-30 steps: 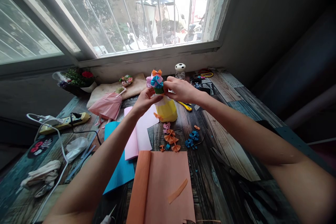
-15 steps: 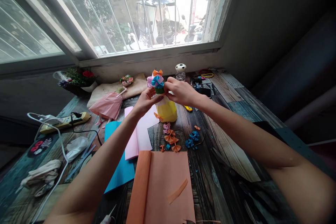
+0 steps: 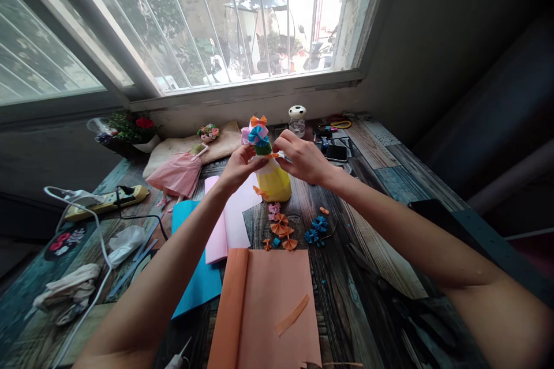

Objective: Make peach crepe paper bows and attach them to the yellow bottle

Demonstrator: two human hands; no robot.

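Observation:
A yellow-and-white vase-like form (image 3: 274,185) stands on the table, topped by pink, orange and blue crepe-paper flowers (image 3: 258,136) over a green part (image 3: 262,150). My left hand (image 3: 239,168) is closed about its neck from the left, thumb in front and the other fingers partly hidden behind. From the right, my right hand (image 3: 304,157) pinches a small orange paper piece (image 3: 272,155) against the neck, close to the left thumb. Below lie loose orange paper bows (image 3: 281,223), pink ones (image 3: 274,209) and blue paper flowers (image 3: 318,228).
Orange crepe paper (image 3: 277,294) lies nearest, with pink (image 3: 236,225) and blue sheets (image 3: 194,265) to its left. Black scissors (image 3: 385,288) rest at right. A pink-dressed doll (image 3: 177,173), a power strip (image 3: 108,202) and a glue gun tip (image 3: 184,351) are at left.
My right hand has shifted slightly right and down, and the orange paper piece now shows at its fingertips. The vase leans or moves slightly left; my left hand stays at its neck.

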